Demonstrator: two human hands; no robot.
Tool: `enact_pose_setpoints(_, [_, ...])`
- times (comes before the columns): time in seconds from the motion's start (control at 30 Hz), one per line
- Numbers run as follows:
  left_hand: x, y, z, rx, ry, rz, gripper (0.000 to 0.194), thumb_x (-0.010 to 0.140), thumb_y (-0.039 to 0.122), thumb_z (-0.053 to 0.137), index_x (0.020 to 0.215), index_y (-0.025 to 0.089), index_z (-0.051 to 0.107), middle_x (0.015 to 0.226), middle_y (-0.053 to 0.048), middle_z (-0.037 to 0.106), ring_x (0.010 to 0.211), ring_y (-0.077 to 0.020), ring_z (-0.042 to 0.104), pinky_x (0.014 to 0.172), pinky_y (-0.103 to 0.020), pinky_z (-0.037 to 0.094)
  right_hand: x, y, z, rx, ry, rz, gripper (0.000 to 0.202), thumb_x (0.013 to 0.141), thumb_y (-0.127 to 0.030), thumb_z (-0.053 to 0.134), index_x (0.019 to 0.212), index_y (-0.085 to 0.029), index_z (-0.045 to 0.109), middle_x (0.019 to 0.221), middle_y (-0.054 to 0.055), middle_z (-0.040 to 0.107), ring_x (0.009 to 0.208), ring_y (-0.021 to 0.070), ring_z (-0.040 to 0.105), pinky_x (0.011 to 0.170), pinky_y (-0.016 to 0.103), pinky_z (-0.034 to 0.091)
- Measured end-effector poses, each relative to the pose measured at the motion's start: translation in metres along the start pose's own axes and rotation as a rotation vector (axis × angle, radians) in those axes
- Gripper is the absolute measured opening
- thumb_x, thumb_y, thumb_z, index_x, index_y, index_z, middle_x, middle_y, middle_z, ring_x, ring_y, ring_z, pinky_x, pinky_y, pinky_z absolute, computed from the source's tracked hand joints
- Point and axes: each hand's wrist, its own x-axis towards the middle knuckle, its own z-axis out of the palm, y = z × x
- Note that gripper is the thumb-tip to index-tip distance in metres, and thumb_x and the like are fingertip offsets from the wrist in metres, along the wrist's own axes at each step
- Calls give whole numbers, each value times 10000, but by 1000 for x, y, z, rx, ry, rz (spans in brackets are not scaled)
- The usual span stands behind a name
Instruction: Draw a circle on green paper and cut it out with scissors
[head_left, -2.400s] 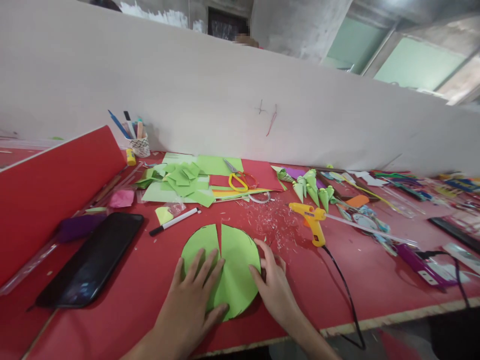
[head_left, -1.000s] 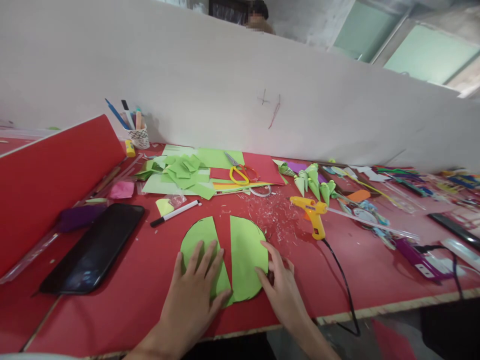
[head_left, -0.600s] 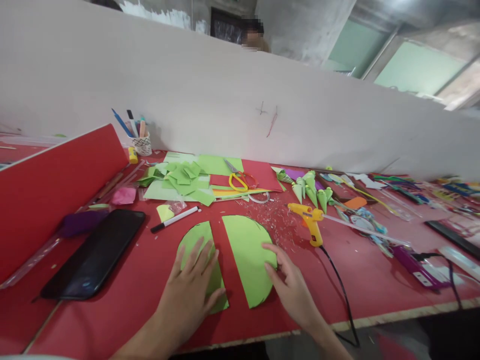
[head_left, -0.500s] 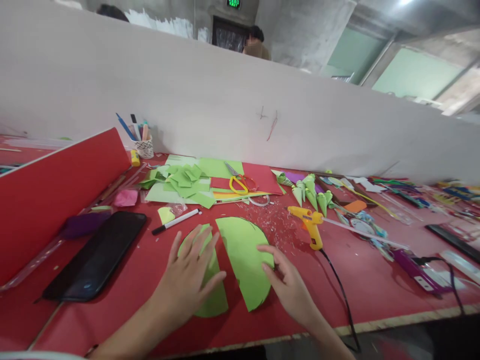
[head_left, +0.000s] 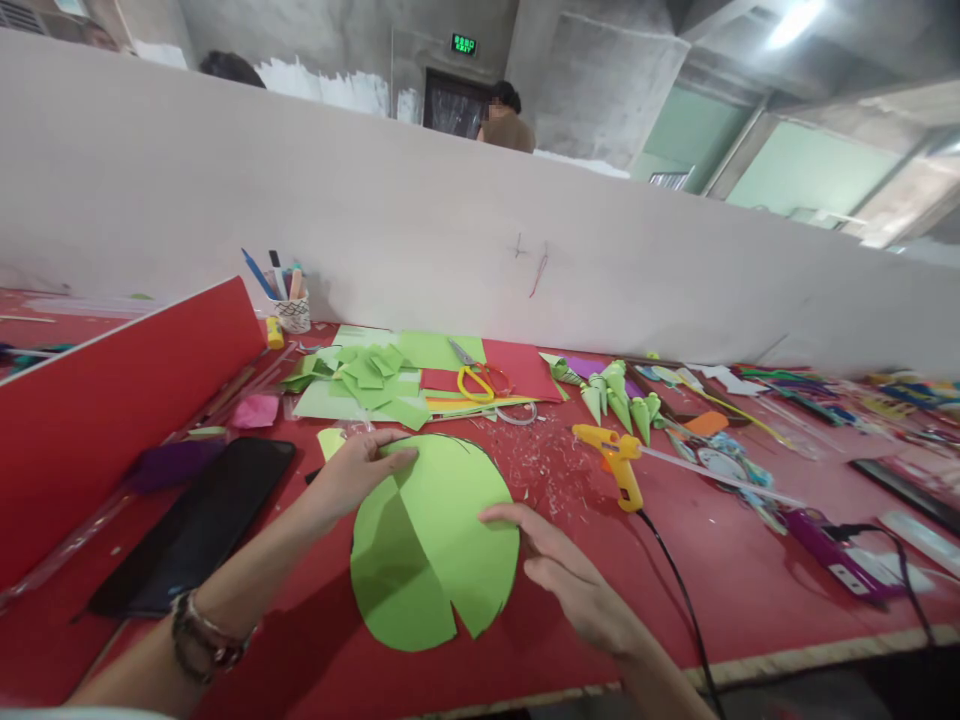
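Observation:
Two light green paper half-circles lie close together in front of me, roughly forming a disc. The right green paper half-circle (head_left: 457,510) overlaps the upper part of the left green paper half-circle (head_left: 394,585), and a narrow gap opens between them at the bottom. My left hand (head_left: 364,472) pinches the right piece at its top edge, thumb above and fingers behind. At that same piece's right edge, my right hand (head_left: 574,580) grips with one digit on top and the others by the rim.
A yellow glue gun (head_left: 611,460) with a black cord lies on the right. Yellow-handled scissors (head_left: 474,378) rest on coloured paper behind. Green paper cones (head_left: 616,392) stand behind the glue gun. A black phone (head_left: 199,525) lies left, beside a red board (head_left: 135,390).
The right half-circle has moved left until it overlaps the left one. My left hand has gone from lying spread over the left piece to pinching the right piece's top.

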Motion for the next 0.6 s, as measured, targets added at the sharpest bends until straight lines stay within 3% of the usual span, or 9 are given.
enact_pose_setpoints(0.1, [1,2,-5,-25,-67,52,358,719,461,557,881,151,631,787,-36,672,719,-190,593,663,-278,447,5,-1,-5,-152,44,-130,452,719,-36,418,1078,-279,546,1179,17,511,1206,175,367,1022,356,261])
enact_pose_setpoints(0.23, [2,3,-7,33,-96,82,337,749,461,523,831,154,636,792,-22,669,738,-175,579,690,-263,432,21,-6,-11,-263,51,-219,94,741,-194,578,801,-222,646,1259,47,418,1178,208,401,972,339,330])
enact_pose_setpoints(0.33, [1,4,-5,137,-136,144,314,773,437,500,785,160,646,784,-9,650,717,-150,556,671,-241,417,35,-7,-15,-311,115,-204,119,770,-294,573,716,-207,634,1262,53,433,1158,227,426,956,361,338])
enact_pose_setpoints(0.47, [-3,6,2,154,-227,122,335,781,452,471,774,158,631,657,17,564,554,-102,498,548,-216,415,52,-5,-16,-359,230,-199,155,783,-306,549,693,-185,583,972,59,582,948,204,538,810,303,414])
enact_pose_setpoints(0.6, [-5,11,8,108,-293,110,340,774,455,463,744,146,602,668,14,509,598,-113,530,577,-237,464,63,-8,-17,-405,264,-205,200,791,-290,533,629,-173,521,666,-4,533,660,137,518,617,228,393])
